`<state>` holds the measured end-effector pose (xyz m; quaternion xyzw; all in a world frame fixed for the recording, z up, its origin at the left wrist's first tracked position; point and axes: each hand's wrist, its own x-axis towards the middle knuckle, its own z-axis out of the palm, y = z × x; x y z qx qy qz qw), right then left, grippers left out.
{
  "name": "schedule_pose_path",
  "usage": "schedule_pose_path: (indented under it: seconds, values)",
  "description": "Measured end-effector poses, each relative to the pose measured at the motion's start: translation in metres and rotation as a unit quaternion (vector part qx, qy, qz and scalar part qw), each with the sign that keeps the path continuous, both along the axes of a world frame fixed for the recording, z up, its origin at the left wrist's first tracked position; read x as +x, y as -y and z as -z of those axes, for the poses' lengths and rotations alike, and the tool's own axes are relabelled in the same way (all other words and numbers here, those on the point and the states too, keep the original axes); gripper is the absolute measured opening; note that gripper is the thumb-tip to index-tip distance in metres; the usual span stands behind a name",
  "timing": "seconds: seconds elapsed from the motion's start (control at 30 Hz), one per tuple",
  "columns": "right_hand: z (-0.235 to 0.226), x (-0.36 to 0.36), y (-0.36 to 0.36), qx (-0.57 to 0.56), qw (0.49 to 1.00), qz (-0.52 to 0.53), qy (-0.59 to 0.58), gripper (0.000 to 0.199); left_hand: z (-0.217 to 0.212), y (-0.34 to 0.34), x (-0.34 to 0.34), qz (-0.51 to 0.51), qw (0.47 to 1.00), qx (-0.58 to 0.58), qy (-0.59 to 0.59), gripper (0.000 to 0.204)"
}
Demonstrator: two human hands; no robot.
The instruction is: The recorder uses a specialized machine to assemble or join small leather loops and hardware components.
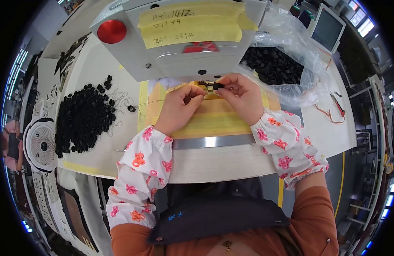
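Note:
At the sewing machine (180, 57), my right hand (244, 94) pinches a small black fabric loop (218, 86) between thumb and fingertips, close beside the metal presser foot (210, 87). My left hand (180, 106) is on the other side of the foot, thumb and forefinger closed together. Whatever lies between those left fingertips is too small to make out. A thin thread runs from my left hand toward a single black loop (131, 109) on the table. Both forearms wear white sleeves with pink and orange flowers.
A heap of black loops (84, 117) with loose threads lies at the left, beside a white fan (41, 144). Behind my right hand a clear plastic bag (310, 81) holds more black loops (273, 64). Red-handled snips (338, 106) lie at the right. A screen (327, 29) stands far right.

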<state>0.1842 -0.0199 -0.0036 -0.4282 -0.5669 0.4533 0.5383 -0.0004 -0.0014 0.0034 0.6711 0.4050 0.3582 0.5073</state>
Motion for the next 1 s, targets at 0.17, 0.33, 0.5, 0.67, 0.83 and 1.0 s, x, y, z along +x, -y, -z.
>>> schedule_pose_path:
  seconds: [0.17,0.33,0.5,0.67,0.83,1.0]
  values:
    - [-0.002,-0.007,0.006,-0.048,0.997,-0.006,-0.058,0.018,0.004,-0.002,-0.001,-0.001,1.000,0.018,-0.011,0.011]
    - [-0.012,-0.010,0.011,-0.151,0.986,-0.050,-0.052,0.016,0.005,-0.001,-0.006,0.018,1.000,0.005,0.006,0.013]
    - [-0.015,-0.012,0.012,-0.202,0.975,-0.072,-0.054,0.016,0.003,0.001,-0.006,0.025,0.999,-0.020,0.008,0.017]
    - [-0.015,-0.004,0.007,-0.210,0.968,-0.127,-0.051,0.018,0.003,-0.005,0.001,0.026,1.000,-0.001,-0.003,0.019]
    - [-0.012,-0.012,0.004,-0.153,0.982,-0.093,-0.056,0.018,-0.001,-0.007,-0.002,0.012,1.000,0.008,-0.002,0.019]
    - [0.006,-0.022,0.011,0.036,0.989,0.041,0.134,0.015,0.006,-0.002,-0.005,-0.007,0.996,0.071,-0.059,0.030]
